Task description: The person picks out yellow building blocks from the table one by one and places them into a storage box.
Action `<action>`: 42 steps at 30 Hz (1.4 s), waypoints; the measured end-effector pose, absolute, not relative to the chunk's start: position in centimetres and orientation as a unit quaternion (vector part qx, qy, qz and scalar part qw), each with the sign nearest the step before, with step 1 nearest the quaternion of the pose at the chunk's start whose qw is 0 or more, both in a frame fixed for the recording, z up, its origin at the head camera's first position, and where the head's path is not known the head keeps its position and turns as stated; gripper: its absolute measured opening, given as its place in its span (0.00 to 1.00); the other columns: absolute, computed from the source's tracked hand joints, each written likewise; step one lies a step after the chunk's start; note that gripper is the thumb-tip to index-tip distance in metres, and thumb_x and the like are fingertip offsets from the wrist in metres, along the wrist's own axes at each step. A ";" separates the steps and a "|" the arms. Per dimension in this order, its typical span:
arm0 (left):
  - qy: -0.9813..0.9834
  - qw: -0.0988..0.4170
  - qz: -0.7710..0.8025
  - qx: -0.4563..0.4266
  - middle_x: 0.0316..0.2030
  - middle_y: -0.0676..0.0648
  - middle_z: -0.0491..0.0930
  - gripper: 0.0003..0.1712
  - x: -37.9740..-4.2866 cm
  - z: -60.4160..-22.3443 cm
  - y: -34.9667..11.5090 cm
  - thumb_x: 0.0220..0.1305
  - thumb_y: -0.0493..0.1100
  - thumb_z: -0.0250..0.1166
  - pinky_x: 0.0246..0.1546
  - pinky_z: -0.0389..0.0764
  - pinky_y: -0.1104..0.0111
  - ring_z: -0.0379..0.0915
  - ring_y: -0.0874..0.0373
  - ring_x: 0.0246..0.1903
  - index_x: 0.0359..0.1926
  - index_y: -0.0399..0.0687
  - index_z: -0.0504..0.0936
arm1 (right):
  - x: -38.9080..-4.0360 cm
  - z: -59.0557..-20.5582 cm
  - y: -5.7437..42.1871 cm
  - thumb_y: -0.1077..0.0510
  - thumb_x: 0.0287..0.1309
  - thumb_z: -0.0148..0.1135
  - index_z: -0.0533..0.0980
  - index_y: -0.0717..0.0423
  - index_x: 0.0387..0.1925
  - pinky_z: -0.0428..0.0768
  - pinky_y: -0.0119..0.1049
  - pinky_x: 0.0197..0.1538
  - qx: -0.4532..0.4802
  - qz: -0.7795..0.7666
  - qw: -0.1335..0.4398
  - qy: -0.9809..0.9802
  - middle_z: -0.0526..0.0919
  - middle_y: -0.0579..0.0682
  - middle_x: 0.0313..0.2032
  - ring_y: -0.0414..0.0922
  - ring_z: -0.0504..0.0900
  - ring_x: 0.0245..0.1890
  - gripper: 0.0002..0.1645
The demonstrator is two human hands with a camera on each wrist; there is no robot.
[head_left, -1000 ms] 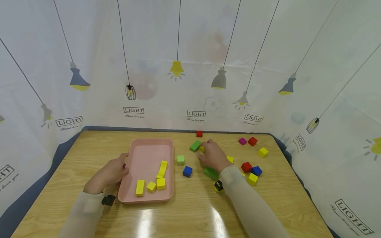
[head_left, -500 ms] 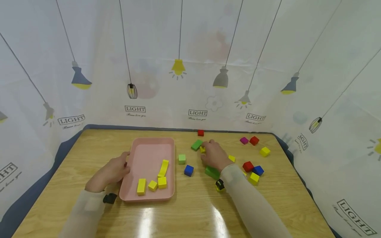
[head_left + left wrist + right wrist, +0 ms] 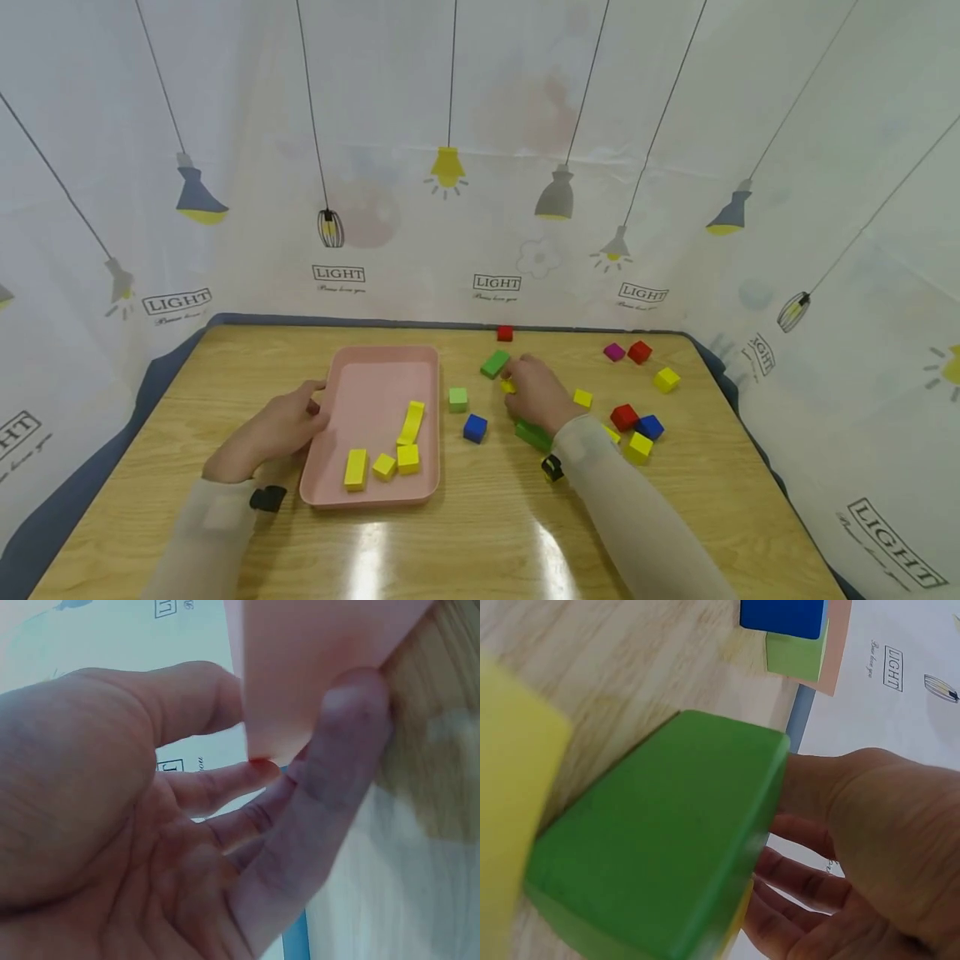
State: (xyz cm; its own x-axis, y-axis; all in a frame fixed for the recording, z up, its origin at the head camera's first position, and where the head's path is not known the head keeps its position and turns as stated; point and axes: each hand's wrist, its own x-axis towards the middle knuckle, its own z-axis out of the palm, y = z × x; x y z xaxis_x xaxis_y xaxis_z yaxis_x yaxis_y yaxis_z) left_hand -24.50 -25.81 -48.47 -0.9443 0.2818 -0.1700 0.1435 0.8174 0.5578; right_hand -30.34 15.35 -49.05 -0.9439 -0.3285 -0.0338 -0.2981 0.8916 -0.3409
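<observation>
On the left, my left hand [image 3: 281, 425] holds the left side of a pink tray [image 3: 384, 505]. In the left wrist view its thumb and fingers meet the tray wall [image 3: 292, 682]. Several yellow blocks lie in the tray, among them an oblong one [image 3: 356, 470] and a cube [image 3: 408, 459]. My right hand [image 3: 542, 393] pinches a small yellow block [image 3: 507, 386] at its fingertips, partly hidden by them. Close under that hand lies a large green block [image 3: 660, 832]; a lighter green block [image 3: 495, 364] is just beyond its fingertips.
Between tray and right hand sit a pale green cube [image 3: 458, 400] and a blue cube [image 3: 475, 428]. A red block [image 3: 505, 333] is at the back edge. Right of the hand are scattered red, blue, yellow and magenta blocks, such as a blue cube [image 3: 649, 427] and a magenta block [image 3: 614, 352].
My right hand has drawn slightly toward me with the yellow block, away from the green block beyond it. The left hand stays at the tray's side.
</observation>
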 end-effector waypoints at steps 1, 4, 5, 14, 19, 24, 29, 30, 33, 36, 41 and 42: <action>0.946 0.119 0.279 0.114 0.50 0.33 0.78 0.35 -24.7 -48.6 -25.9 0.73 0.43 0.58 0.40 0.82 0.56 0.79 0.51 0.39 0.73 0.34 0.56 | -30.3 -49.0 15.3 0.60 0.55 0.71 0.80 0.57 0.54 0.79 0.41 0.51 -0.160 -0.168 0.049 0.971 0.78 0.51 0.47 0.46 0.76 0.45 0.23; 0.946 0.108 0.285 0.114 0.50 0.34 0.79 0.36 -25.0 -49.0 -25.9 0.74 0.44 0.58 0.39 0.83 0.58 0.79 0.52 0.40 0.74 0.35 0.55 | -30.2 -49.1 15.2 0.59 0.55 0.72 0.81 0.56 0.53 0.79 0.40 0.50 -0.158 -0.168 0.055 0.971 0.77 0.50 0.46 0.44 0.75 0.43 0.22; 0.945 0.104 0.287 0.116 0.50 0.34 0.79 0.36 -25.0 -49.1 -25.8 0.74 0.44 0.58 0.38 0.83 0.59 0.79 0.52 0.39 0.74 0.35 0.54 | -30.2 -49.1 15.2 0.59 0.55 0.72 0.81 0.56 0.53 0.79 0.40 0.50 -0.159 -0.170 0.055 0.971 0.77 0.50 0.46 0.44 0.75 0.42 0.22; 0.947 0.066 0.283 0.136 0.47 0.35 0.79 0.37 -24.9 -49.1 -25.8 0.71 0.39 0.59 0.40 0.82 0.57 0.78 0.51 0.39 0.74 0.34 0.53 | -29.5 -48.6 14.5 0.59 0.56 0.72 0.82 0.57 0.51 0.79 0.41 0.52 -0.176 -0.183 0.034 0.967 0.76 0.49 0.44 0.44 0.75 0.44 0.20; 0.946 0.070 0.286 0.136 0.48 0.34 0.79 0.37 -24.6 -48.7 -25.6 0.71 0.38 0.59 0.39 0.82 0.58 0.78 0.51 0.39 0.74 0.33 0.53 | -28.9 -48.1 14.0 0.60 0.55 0.72 0.82 0.57 0.50 0.79 0.42 0.53 -0.180 -0.189 0.019 0.965 0.77 0.50 0.46 0.46 0.76 0.47 0.20; 0.945 0.075 0.288 0.134 0.48 0.34 0.78 0.38 -24.6 -48.6 -25.5 0.71 0.38 0.60 0.38 0.82 0.59 0.78 0.51 0.38 0.74 0.33 0.53 | -28.4 -47.9 13.2 0.60 0.55 0.72 0.82 0.57 0.50 0.79 0.40 0.51 -0.202 -0.192 -0.003 0.961 0.77 0.52 0.49 0.46 0.76 0.46 0.19; 0.946 0.075 0.285 0.132 0.49 0.34 0.78 0.38 -24.8 -49.0 -25.6 0.71 0.38 0.60 0.38 0.82 0.60 0.78 0.51 0.39 0.74 0.33 0.53 | -28.0 -47.7 12.0 0.60 0.55 0.72 0.82 0.56 0.51 0.79 0.38 0.50 -0.218 -0.188 -0.013 0.958 0.76 0.50 0.48 0.44 0.75 0.44 0.20; 0.946 0.075 0.285 0.132 0.49 0.34 0.78 0.38 -24.8 -49.1 -25.7 0.71 0.38 0.60 0.38 0.82 0.60 0.78 0.51 0.39 0.74 0.33 0.53 | -27.9 -47.6 11.7 0.59 0.56 0.72 0.81 0.56 0.51 0.79 0.38 0.50 -0.217 -0.189 -0.012 0.958 0.76 0.49 0.48 0.44 0.75 0.43 0.20; 0.946 0.071 0.285 0.136 0.49 0.34 0.78 0.38 -24.9 -49.2 -25.8 0.71 0.38 0.60 0.37 0.82 0.61 0.78 0.52 0.38 0.74 0.32 0.54 | -27.5 -47.4 10.8 0.56 0.58 0.72 0.81 0.54 0.53 0.81 0.36 0.47 -0.208 -0.190 -0.004 0.960 0.74 0.48 0.47 0.42 0.75 0.41 0.21; 0.945 0.069 0.287 0.138 0.49 0.34 0.79 0.38 -24.9 -49.3 -25.8 0.70 0.38 0.60 0.37 0.82 0.60 0.78 0.51 0.38 0.74 0.32 0.54 | -27.1 -47.3 9.9 0.56 0.58 0.72 0.80 0.53 0.54 0.81 0.33 0.45 -0.213 -0.188 -0.008 0.959 0.73 0.48 0.47 0.42 0.75 0.40 0.21; 0.946 0.067 0.285 0.140 0.48 0.35 0.79 0.38 -25.1 -49.4 -25.8 0.70 0.38 0.60 0.39 0.82 0.59 0.78 0.51 0.39 0.74 0.32 0.54 | -26.4 -47.0 8.8 0.58 0.56 0.72 0.80 0.53 0.53 0.80 0.30 0.42 -0.238 -0.188 -0.023 0.953 0.72 0.46 0.44 0.41 0.74 0.37 0.21; 0.946 0.066 0.284 0.142 0.48 0.35 0.79 0.38 -25.1 -49.4 -25.8 0.70 0.38 0.60 0.39 0.82 0.58 0.78 0.51 0.39 0.74 0.32 0.54 | -26.2 -46.9 8.5 0.59 0.57 0.71 0.80 0.54 0.53 0.79 0.29 0.41 -0.241 -0.190 -0.020 0.952 0.72 0.46 0.44 0.41 0.74 0.37 0.21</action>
State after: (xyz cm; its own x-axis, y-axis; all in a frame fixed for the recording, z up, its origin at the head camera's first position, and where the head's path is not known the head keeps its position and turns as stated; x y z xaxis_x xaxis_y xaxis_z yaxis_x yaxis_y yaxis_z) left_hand -25.15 -25.82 -49.42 -0.9512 0.3055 -0.0440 0.2307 0.7985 0.5560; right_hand -26.25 8.50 -46.89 -0.8833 -0.4504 0.1304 -0.4659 0.8118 -0.3521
